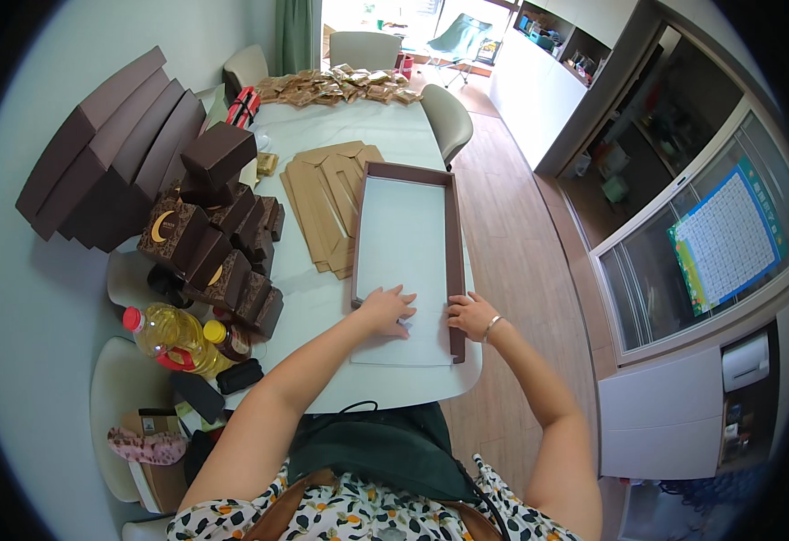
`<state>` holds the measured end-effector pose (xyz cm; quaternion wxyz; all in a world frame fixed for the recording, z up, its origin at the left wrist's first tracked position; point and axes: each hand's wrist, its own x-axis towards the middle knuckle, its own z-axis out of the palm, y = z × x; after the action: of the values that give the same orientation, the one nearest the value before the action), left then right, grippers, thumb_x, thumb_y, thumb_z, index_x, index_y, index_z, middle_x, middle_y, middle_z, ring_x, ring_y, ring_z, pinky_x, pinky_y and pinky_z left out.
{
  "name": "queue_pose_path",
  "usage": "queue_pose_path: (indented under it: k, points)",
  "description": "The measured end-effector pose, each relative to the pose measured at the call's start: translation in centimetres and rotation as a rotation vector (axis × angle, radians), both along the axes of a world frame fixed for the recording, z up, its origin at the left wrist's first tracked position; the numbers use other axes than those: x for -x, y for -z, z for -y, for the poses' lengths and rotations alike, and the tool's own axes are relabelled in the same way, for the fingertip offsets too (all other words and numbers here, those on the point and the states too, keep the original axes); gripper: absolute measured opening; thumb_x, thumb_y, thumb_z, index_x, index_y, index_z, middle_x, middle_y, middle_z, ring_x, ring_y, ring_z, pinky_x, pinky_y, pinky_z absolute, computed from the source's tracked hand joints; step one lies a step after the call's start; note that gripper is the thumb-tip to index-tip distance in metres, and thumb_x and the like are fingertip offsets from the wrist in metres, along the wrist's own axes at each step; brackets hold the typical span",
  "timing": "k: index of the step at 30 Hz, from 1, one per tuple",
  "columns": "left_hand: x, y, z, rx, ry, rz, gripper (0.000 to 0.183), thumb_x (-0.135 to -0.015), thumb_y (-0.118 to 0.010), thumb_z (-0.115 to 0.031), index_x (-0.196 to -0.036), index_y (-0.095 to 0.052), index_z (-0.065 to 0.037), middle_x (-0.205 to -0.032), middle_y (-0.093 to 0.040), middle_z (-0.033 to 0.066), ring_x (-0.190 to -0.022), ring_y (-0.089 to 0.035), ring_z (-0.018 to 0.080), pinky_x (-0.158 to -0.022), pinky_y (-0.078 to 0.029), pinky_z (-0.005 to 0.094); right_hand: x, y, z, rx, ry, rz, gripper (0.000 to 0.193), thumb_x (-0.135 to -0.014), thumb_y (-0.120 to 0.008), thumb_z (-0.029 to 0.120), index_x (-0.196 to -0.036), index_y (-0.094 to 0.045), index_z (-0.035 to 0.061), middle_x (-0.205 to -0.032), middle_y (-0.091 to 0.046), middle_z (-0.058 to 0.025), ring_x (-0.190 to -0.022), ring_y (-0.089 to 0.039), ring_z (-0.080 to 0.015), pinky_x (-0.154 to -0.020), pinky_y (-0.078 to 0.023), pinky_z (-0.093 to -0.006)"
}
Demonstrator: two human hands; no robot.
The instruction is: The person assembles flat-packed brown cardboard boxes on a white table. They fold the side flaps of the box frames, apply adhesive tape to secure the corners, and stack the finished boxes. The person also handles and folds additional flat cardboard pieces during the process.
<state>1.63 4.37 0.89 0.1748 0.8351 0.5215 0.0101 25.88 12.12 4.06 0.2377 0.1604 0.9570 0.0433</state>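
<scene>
A long, shallow brown cardboard box with a white inside lies on the table in front of me. Its far and right walls stand up, while at the near end the white bottom lies flat. My left hand rests on the white bottom by the left wall's near end, fingers spread. At the right wall, my right hand has its fingers bent over the edge near the close corner, gripping it. Flat kraft-paper pieces with cut-out windows lie stacked left of the box, partly under its edge.
Dark brown boxes are piled on the left, with larger ones stacked behind. An oil bottle and a yellow-capped jar stand near left. Small golden packets cover the table's far end. A chair stands at the right.
</scene>
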Motion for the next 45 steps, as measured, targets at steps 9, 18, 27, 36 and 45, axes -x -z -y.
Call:
queue_pose_path:
  k: [9,18,27,36,45]
  points:
    - [-1.3,-0.7,1.0,0.004,-0.093,-0.147,0.082,-0.056,-0.080,-0.052,-0.127,-0.056,-0.020,-0.147,-0.035,0.0001,-0.137,-0.030,0.0317,-0.102,-0.030,0.0617,-3.3,2.7,-2.6,-0.007,-0.289,-0.091,0.027,-0.079,-0.067,0.025,-0.106,-0.065,0.0258,-0.127,-0.054,0.0061,-0.132,-0.035,-0.0201,-0.107,-0.030,-0.0501]
    - [-0.7,-0.2,1.0,0.022,-0.086,-0.098,0.084,-0.056,-0.079,-0.054,-0.129,-0.054,-0.020,-0.148,-0.034,-0.0001,-0.137,-0.030,0.0324,-0.099,-0.034,0.0618,0.4,-1.2,-1.5,0.146,-0.015,-0.031,0.020,-0.087,-0.059,0.031,-0.106,-0.067,0.0297,-0.114,-0.062,0.0077,-0.120,-0.048,-0.0136,-0.110,-0.020,-0.0553]
    - [2.4,3.1,-1.7,-0.050,0.062,0.186,0.049,-0.063,-0.079,-0.039,-0.105,-0.068,-0.017,-0.125,-0.057,0.0069,-0.116,-0.053,0.0276,-0.086,-0.049,0.0410,2.2,2.7,-1.2,0.166,0.102,-0.463,0.017,-0.091,-0.055,0.027,-0.096,-0.061,0.0130,-0.089,-0.065,-0.0035,-0.090,-0.062,-0.0208,-0.108,-0.027,-0.0449]
    - [3.9,0.3,-1.1,-0.105,-0.077,0.124,0.019,-0.084,-0.062,-0.031,-0.089,-0.064,-0.013,-0.091,-0.061,0.0034,-0.091,-0.058,0.0265,-0.074,-0.049,0.0393,1.9,4.5,-1.4,0.128,0.242,-0.782,0.012,-0.090,-0.057,0.019,-0.098,-0.056,0.0101,-0.082,-0.063,-0.0076,-0.084,-0.061,-0.0243,-0.097,-0.038,-0.0405]
    - [3.7,0.9,-1.1,-0.170,-0.103,0.095,0.020,-0.085,-0.060,-0.033,-0.088,-0.063,-0.014,-0.089,-0.059,0.0038,-0.092,-0.058,0.0249,-0.074,-0.050,0.0398,2.7,4.7,-1.0,0.097,0.259,-0.912,0.012,-0.093,-0.051,0.021,-0.092,-0.056,0.0111,-0.079,-0.062,-0.0079,-0.080,-0.060,-0.0246,-0.091,-0.040,-0.0395]
